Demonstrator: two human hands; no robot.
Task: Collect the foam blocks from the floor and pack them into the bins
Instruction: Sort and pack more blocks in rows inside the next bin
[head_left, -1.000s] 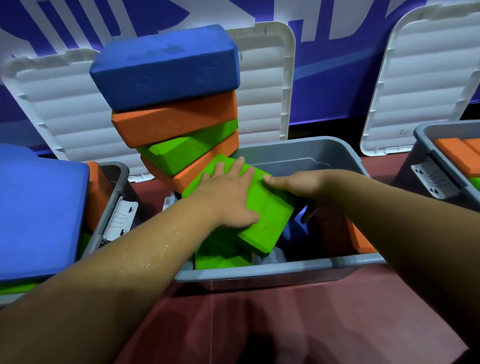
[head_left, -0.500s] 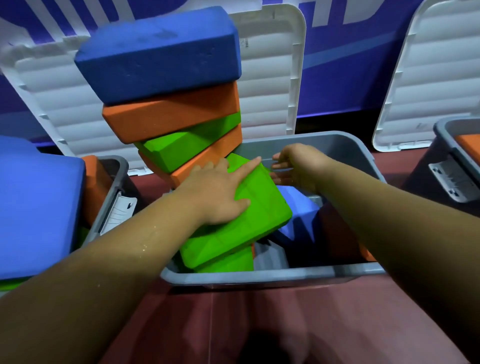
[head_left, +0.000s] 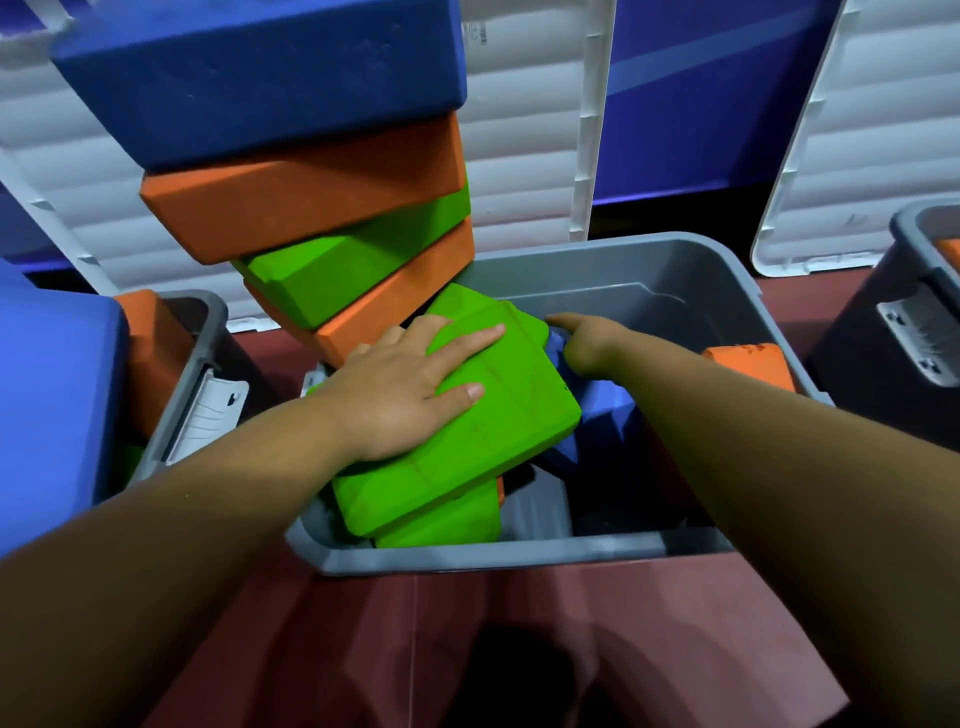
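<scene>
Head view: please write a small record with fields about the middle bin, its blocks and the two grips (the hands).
bin: grey bin, partly filled
top block: green foam block, tilted, over a second green block
left grip: flat on the green foam block, fingers straight
right grip: at that block's far edge, above a blue block; hold unclear
beside: leaning stack of blue, orange, green, orange blocks at the bin's left corner

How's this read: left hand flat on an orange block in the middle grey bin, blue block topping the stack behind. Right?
One slip: the head view shows the block under the left hand is a green block, not orange. The rest holds: the hand lies flat on it in the middle grey bin, and a blue block tops the stack behind.
</scene>
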